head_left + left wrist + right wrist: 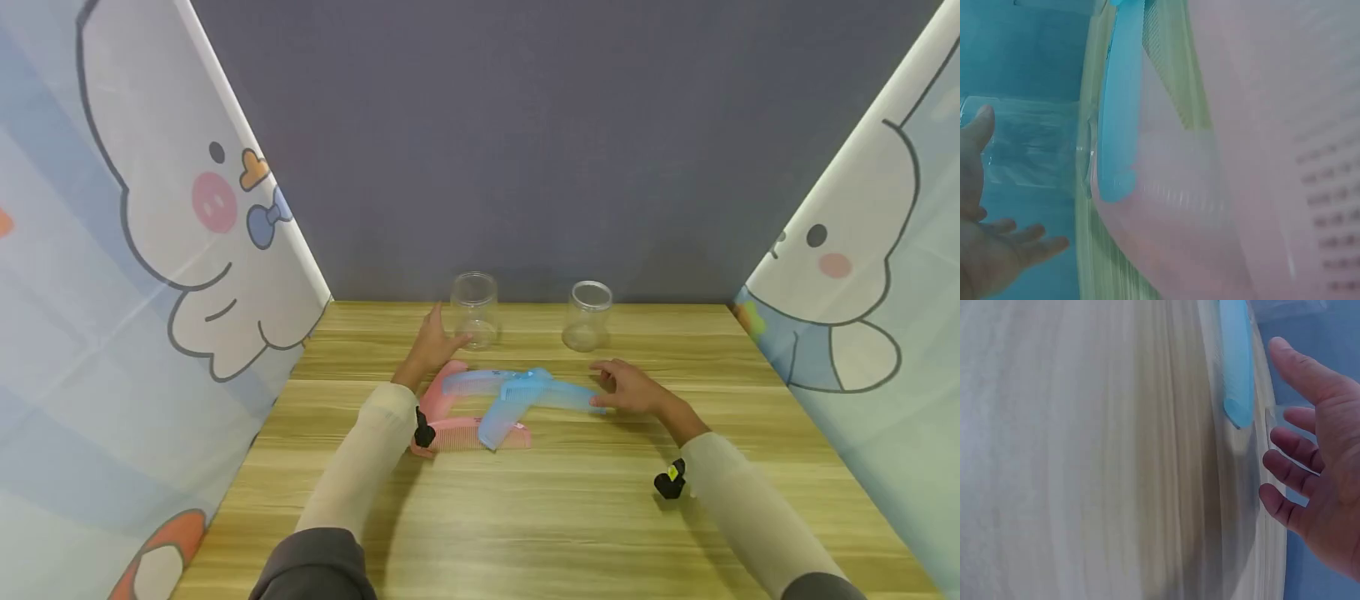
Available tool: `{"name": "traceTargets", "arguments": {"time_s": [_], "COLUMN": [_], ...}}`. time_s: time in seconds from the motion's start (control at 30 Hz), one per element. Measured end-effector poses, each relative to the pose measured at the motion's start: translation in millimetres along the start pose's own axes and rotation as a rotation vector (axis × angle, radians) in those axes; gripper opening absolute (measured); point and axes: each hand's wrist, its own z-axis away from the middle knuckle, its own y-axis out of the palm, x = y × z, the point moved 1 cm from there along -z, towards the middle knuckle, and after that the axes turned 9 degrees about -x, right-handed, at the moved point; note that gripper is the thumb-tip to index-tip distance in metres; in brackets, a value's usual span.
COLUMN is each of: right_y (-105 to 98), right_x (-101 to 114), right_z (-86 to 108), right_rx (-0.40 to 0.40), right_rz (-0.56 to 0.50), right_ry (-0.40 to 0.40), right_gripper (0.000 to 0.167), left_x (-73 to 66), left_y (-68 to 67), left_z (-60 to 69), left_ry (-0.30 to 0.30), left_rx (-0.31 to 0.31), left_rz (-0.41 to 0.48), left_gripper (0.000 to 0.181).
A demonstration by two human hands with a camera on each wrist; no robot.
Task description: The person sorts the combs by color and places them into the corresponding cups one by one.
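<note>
Pink combs (468,435) and translucent blue combs (555,393) lie overlapping in a pile on the wooden table. My left hand (433,342) reaches past the pile, its fingers spread, close to the left clear jar (475,312). Its thumb points toward the jar; whether they touch, I cannot tell. At the other side, my right hand (630,387) hovers by the right end of a blue comb with loosely bent fingers and nothing in its grasp. In the right wrist view, that blue comb (1238,369) lies apart from the fingers (1294,450).
A second clear jar (587,317) stands upright at the back right of the wooden table (555,517). Behind the table rises a dark grey panel (525,150). Cartoon-printed curtains (150,333) hang along both sides.
</note>
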Motion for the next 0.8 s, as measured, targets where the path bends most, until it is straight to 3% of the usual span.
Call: {"name": "traceTargets", "arguments": {"time_s": [0.13,0.4,0.57,0.8], "right_y": [5.2,14.1,17.3,19.9], "right_x": [4.3,4.6,4.4,3.3], "right_z": [0.4,3.1,3.2,5.0], "right_rx": [0.001,-0.005,-0.017,-0.022], "right_rz": [-0.006,0.032,0.04,0.016], "right_ry": [-0.034,-0.026,-0.061,-0.033], "right_gripper": [0.076,0.067,0.059,0.054], "left_x": [-3.1,-16.6,-22.4,-22.0], "left_y": [5.2,16.8,19.4,21.6], "left_z": [-5.8,-14.7,-22.3,-30.6], "left_ry": [-0.009,-0.065,-0.061,-0.014], "left_rx": [-0.042,-0.122,-0.166,-0.192], "left_rz": [0.072,0.273,0.281,0.253], "left_gripper": [0.104,0.103,0.102,0.103]}}
